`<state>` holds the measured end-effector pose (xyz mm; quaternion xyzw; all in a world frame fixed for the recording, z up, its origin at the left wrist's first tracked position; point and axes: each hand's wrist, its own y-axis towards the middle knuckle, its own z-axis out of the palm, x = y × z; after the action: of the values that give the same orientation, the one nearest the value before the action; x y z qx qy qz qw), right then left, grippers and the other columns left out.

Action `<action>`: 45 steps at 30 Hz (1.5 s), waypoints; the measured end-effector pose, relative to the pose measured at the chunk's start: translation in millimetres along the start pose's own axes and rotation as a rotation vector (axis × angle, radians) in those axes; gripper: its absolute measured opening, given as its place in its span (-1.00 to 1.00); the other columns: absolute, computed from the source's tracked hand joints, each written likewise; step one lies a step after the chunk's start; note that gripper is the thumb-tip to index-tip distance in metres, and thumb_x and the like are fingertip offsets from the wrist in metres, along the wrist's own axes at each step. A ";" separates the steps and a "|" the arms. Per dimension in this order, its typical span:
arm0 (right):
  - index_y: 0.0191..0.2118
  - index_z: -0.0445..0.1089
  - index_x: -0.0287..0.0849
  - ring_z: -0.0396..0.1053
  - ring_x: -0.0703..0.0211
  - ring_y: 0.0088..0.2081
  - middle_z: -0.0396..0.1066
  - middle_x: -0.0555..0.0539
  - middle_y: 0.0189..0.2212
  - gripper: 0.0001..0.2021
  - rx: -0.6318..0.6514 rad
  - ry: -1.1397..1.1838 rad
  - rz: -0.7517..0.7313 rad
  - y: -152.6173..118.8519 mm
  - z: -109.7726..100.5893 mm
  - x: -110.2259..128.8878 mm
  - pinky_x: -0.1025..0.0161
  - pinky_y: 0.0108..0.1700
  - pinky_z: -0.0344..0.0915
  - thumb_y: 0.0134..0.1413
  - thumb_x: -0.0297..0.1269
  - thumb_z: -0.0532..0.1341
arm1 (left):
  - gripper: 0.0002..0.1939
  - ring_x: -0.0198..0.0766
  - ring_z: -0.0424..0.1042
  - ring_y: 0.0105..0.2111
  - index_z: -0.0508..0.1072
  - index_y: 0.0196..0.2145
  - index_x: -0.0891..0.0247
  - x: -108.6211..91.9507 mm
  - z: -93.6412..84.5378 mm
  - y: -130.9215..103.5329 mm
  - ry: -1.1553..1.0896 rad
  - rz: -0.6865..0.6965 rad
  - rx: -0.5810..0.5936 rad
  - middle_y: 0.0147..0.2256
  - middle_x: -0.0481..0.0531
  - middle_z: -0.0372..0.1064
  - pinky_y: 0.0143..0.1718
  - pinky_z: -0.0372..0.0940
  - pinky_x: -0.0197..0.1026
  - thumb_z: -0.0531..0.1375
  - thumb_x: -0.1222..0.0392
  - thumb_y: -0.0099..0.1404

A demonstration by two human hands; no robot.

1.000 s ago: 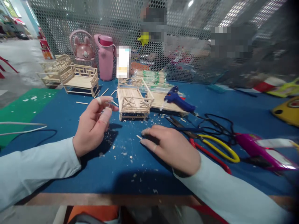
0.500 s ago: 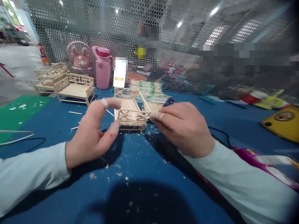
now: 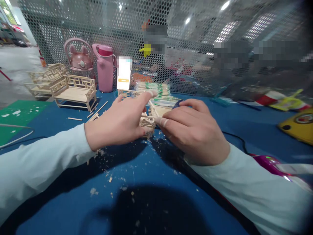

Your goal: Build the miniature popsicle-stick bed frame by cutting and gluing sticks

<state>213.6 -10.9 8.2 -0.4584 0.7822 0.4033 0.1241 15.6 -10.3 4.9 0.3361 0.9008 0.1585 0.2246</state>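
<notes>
A miniature bench of thin wooden sticks [image 3: 147,122] stands on the blue table in front of me, largely hidden behind my left hand [image 3: 117,122]. That hand reaches across it, thumb by the front rail and index finger stretched towards the right side, with a gap between them. Whether the thumb presses on the rail I cannot tell. At the bench's right front corner, my right hand [image 3: 195,130] pinches the near end of a thin wooden stick [image 3: 154,109] that slants up and away along the right side. White wrapping shows on fingers of both hands.
Finished miniature benches [image 3: 75,91] stand at the back left, near a pink bottle [image 3: 105,70] and a lit phone [image 3: 124,76]. Loose sticks [image 3: 97,112] lie left of my hand. Bundled sticks [image 3: 158,91] lie behind. A purple device [image 3: 269,163] sits at right.
My left hand has moved right, from the bench's left end across its middle, covering most of it. My right hand stays at the right corner, still pinching the stick.
</notes>
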 end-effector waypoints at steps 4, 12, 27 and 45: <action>-0.43 0.38 -0.10 0.32 0.22 -0.43 0.45 -0.01 -0.48 -0.79 0.005 0.009 -0.007 2.9 -0.2 1.2 0.13 -0.14 0.21 0.19 -0.38 0.07 | -0.31 -0.11 0.38 -0.14 0.01 0.17 0.27 -2.0 3.9 1.7 -0.022 -0.026 -0.034 -0.18 0.12 0.41 0.01 0.13 0.07 0.20 0.26 0.13; -0.48 0.36 -0.10 0.29 0.21 -0.45 0.41 -0.02 -0.52 -0.75 0.016 0.026 0.020 4.7 2.6 2.8 0.07 -0.10 0.22 0.17 -0.41 0.05 | -0.32 -0.20 0.41 -0.22 -0.03 0.19 0.26 -5.4 9.1 2.6 -0.050 -0.019 -0.105 -0.25 0.07 0.43 -0.13 0.24 -0.10 0.16 0.33 0.15; -0.45 0.33 -0.16 0.34 0.20 -0.47 0.40 -0.01 -0.55 -0.87 -0.063 0.143 0.150 -0.2 8.0 4.7 0.10 -0.10 0.26 0.10 -0.41 0.12 | -0.37 -0.20 0.45 -0.28 0.02 0.18 0.29 -6.4 7.3 6.7 0.012 -0.075 -0.099 -0.33 0.03 0.45 -0.22 0.27 -0.17 0.13 0.34 0.18; -0.40 0.36 -0.08 0.39 0.19 -0.45 0.44 0.01 -0.50 -0.94 -0.105 0.432 0.454 -7.2 12.8 8.5 0.23 -0.38 0.26 0.04 -0.37 0.17 | -0.44 -0.18 0.46 -0.25 0.13 0.14 0.28 -3.7 1.3 6.4 -0.067 -0.060 -0.060 -0.27 0.09 0.48 -0.19 0.28 -0.15 0.16 0.26 0.19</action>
<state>212.6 -8.5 -8.5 -0.3531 0.8507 0.3541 -0.1618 22.2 -8.0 7.6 0.3070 0.8974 0.1670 0.2693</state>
